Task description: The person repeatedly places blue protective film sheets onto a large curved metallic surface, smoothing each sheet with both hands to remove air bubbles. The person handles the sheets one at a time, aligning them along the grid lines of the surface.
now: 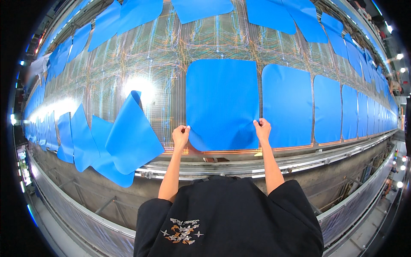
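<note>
A blue fabric panel with rounded corners lies on the long printing table straight ahead of me. At its left edge, near the lower corner, my left hand pinches the cloth between thumb and fingers. On the opposite edge my right hand pinches it at about the same height. The cloth dips and wrinkles slightly near its lower right part, between my hands. Next to my right hand a second blue panel lies flat. Left of my left hand, a loose blue panel is folded over and hangs past the table's near edge.
The long table carries many thin coloured lines. Flat blue panels run off to the right, and rumpled ones overhang on the left. More panels lie along the far side. A metal rail edges the table near me.
</note>
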A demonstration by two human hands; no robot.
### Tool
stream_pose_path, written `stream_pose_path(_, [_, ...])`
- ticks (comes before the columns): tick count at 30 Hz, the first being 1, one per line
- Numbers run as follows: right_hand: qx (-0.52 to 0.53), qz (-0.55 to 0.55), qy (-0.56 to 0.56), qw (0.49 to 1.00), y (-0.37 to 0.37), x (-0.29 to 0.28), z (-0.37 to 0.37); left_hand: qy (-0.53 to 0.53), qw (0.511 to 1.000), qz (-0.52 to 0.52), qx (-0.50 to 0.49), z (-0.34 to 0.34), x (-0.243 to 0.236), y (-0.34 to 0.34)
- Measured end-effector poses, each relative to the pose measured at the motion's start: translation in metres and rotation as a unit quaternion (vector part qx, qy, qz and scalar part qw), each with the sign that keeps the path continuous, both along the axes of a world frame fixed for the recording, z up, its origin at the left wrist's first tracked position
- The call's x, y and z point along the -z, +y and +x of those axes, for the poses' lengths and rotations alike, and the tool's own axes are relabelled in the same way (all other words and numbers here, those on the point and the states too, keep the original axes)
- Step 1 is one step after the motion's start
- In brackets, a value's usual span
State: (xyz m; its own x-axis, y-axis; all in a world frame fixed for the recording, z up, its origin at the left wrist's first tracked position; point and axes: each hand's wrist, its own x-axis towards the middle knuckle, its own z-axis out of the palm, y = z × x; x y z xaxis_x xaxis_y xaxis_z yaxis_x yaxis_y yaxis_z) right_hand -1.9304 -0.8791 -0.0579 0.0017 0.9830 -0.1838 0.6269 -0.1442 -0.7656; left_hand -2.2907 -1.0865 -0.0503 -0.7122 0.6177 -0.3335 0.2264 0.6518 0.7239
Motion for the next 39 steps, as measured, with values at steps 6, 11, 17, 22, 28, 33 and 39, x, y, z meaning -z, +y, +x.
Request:
stream_pose_path(6, [-0.009, 0.017, -0.013, 1.000, -0.001, 0.003, 0.001, 0.001, 1.000, 0.003, 0.001, 0.000, 0.002, -0.002])
stream_pose_path(11, [-0.019, 0.036, -0.021, 0.999, 0.001, 0.014, 0.007, -0.005, 1.000, -0.007, 0.003, 0.001, -0.003, 0.001])
stream_pose_path(17, [-0.012, 0.028, -0.011, 0.999, -0.001, 0.006, 0.001, -0.013, 1.000, -0.001, -0.003, 0.001, -0.003, -0.001])
stream_pose_path(22, [-0.024, 0.021, -0.030, 0.999, 0.000, -0.004, -0.002, -0.021, 1.000, 0.003, -0.004, 0.000, 0.000, -0.003])
stream_pose_path(28, [-0.012, 0.025, -0.020, 0.999, 0.000, 0.001, 0.000, -0.026, 1.000, 0.008, 0.002, 0.000, 0.001, -0.002])
stream_pose_path(33, [-0.011, 0.011, -0.031, 0.999, -0.001, 0.003, -0.001, -0.016, 1.000, 0.004, -0.005, 0.000, 0.001, -0.003])
stream_pose_path(39, [-0.011, 0.012, -0.023, 1.000, -0.002, -0.002, -0.002, -0.005, 1.000, -0.004, -0.003, 0.002, -0.005, -0.001])
